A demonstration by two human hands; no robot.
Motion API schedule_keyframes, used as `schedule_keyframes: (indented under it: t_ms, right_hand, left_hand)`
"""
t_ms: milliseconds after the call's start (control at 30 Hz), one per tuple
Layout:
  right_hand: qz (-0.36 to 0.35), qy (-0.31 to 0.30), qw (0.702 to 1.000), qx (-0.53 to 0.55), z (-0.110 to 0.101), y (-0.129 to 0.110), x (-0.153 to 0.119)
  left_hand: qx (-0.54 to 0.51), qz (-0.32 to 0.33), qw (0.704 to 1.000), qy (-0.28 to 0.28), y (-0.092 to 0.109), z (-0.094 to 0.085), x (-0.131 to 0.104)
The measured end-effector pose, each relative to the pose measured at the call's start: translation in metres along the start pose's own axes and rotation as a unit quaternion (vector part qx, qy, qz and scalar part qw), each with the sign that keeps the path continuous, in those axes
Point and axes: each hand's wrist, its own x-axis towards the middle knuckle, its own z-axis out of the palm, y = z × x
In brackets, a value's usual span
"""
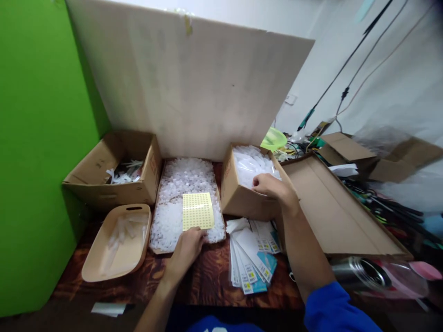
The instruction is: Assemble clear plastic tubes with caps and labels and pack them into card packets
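Observation:
My left hand is closed on the lower edge of a yellow sticker sheet printed with rows of small marks. The sheet is over a shallow cardboard tray full of small whitish translucent plastic pieces. Over the front edge of a cardboard box, my right hand reaches in, fingers curled against clear plastic pieces. Its fingertips are partly hidden, so what they grip does not show. Printed packets, white and blue with yellow labels, lie fanned out below that box.
At left stand an open cardboard box with scraps inside and a beige basket holding translucent tubes. A tall pale board rises behind. To the right are a cardboard lid, a steel cup and hanging cables.

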Motion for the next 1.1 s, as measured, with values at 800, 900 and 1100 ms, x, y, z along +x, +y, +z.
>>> schedule_keyframes:
  t_ms: [800, 900, 1100]
  right_hand:
    - [0.111, 0.043, 0.834, 0.539, 0.116, -0.025, -0.181]
    - [0.104, -0.009, 0.835, 0.54, 0.133, -0.043, -0.185]
    - [0.043, -0.018, 0.867, 0.497, 0.15, -0.073, -0.172]
  left_hand:
    - [-0.115, -0.002, 0.988, 0.105, -0.003, 0.002, -0.002]
    - [-0.231, -0.016, 0.963, 0.141, 0.003, -0.001, -0.011]
    - [-0.49, -0.07, 0.851, 0.174, 0.023, -0.001, -0.017]
